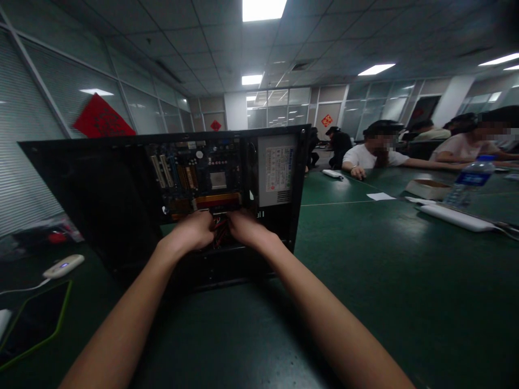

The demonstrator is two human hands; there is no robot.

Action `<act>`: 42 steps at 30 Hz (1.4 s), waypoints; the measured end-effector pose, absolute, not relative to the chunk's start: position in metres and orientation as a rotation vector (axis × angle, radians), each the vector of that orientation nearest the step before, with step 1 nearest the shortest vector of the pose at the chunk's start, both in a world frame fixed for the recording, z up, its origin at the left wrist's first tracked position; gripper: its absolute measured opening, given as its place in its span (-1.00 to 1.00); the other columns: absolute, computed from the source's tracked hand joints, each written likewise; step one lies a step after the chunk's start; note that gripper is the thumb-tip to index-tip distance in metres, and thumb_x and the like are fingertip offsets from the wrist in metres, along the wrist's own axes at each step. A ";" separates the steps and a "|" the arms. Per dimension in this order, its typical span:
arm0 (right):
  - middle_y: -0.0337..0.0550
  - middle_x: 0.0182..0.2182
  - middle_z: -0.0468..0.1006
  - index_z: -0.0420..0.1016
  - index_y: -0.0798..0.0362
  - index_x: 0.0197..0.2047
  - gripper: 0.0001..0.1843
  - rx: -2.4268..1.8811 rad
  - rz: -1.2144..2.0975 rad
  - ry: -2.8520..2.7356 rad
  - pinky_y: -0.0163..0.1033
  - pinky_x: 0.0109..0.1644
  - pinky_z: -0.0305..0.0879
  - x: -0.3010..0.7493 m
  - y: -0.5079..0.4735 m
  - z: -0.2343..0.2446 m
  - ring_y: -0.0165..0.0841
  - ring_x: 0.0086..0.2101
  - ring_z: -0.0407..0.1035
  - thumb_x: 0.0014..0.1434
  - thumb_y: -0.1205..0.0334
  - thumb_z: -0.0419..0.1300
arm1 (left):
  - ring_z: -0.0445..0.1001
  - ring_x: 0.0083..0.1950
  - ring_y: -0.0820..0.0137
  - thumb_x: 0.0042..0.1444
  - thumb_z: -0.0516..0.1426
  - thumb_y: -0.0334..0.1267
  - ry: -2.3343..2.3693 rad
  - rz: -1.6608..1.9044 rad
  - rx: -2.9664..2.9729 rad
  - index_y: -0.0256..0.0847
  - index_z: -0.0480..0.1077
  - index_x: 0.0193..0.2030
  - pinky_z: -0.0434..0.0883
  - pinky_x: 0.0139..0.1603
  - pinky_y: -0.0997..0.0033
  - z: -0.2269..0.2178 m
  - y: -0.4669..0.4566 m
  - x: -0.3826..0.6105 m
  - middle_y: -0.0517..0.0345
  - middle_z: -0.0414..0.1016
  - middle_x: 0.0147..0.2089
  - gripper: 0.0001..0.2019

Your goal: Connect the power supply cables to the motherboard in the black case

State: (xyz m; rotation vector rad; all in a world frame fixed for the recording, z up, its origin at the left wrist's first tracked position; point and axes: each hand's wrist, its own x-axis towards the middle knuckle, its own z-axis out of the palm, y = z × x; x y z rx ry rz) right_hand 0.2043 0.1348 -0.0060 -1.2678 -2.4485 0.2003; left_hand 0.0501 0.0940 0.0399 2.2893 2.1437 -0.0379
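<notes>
A black computer case point(133, 265) stands open-sided before me on the green table. Inside it, the motherboard point(188, 156) carries several expansion slots and a square metal chip cover point(218, 180). A power supply point(276, 170) with a printed label fills the upper right. My left hand point(197, 229) is closed, its fingertips at the motherboard's lower edge, just under the red and yellow memory slots point(217, 201). My right hand point(246, 228) is closed close beside it. Dark red cables point(221, 233) hang between both hands. Whatever the fingertips grip is hidden and dim.
Left of the case lie a white device with a lit display point(64, 266) and a green-edged phone point(38, 321). On the right are a water bottle point(472, 181), a white power strip point(456, 216), an open box point(427, 189) and paper point(381, 196). Other people sit beyond.
</notes>
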 end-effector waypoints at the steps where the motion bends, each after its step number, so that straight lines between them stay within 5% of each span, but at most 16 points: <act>1: 0.18 0.07 0.61 0.55 0.17 0.16 -0.59 -1.261 0.203 -2.455 -0.22 0.08 0.35 0.205 0.135 -0.006 -0.16 0.09 0.51 0.37 0.42 0.00 | 0.63 -0.16 0.17 0.13 0.18 -0.34 2.135 -0.026 2.286 -0.29 0.58 -0.23 0.30 -0.37 0.41 0.039 0.095 0.049 -0.18 0.66 -0.14 -0.85; 11: 0.20 0.01 0.63 0.56 0.17 0.13 -0.62 -1.250 0.168 -2.490 -0.21 0.02 0.38 0.206 0.130 -0.001 -0.13 0.03 0.55 0.42 0.37 -0.02 | 0.58 -0.34 0.26 0.11 0.16 -0.33 2.078 0.002 2.259 -0.25 0.56 -0.35 0.26 -0.45 0.41 0.036 0.103 0.040 -0.04 0.64 -0.33 -0.86; 28: 0.19 0.09 0.60 0.52 0.15 0.20 -0.61 -1.253 0.198 -2.484 -0.20 0.09 0.38 0.204 0.131 -0.003 -0.15 0.09 0.52 0.42 0.38 0.00 | 0.60 -0.25 0.25 0.15 0.16 -0.34 2.088 0.017 2.239 -0.26 0.59 -0.28 0.31 -0.36 0.42 0.032 0.104 0.043 -0.04 0.66 -0.26 -0.85; 42: 0.17 -0.01 0.65 0.64 0.18 0.05 -0.64 -1.496 0.101 -2.342 -0.22 0.01 0.39 0.201 0.147 -0.001 -0.16 0.00 0.57 0.43 0.35 0.02 | 0.56 -0.27 0.28 0.13 0.19 -0.34 2.086 0.021 2.244 -0.27 0.59 -0.30 0.27 -0.37 0.41 0.031 0.107 0.044 -0.05 0.64 -0.29 -0.87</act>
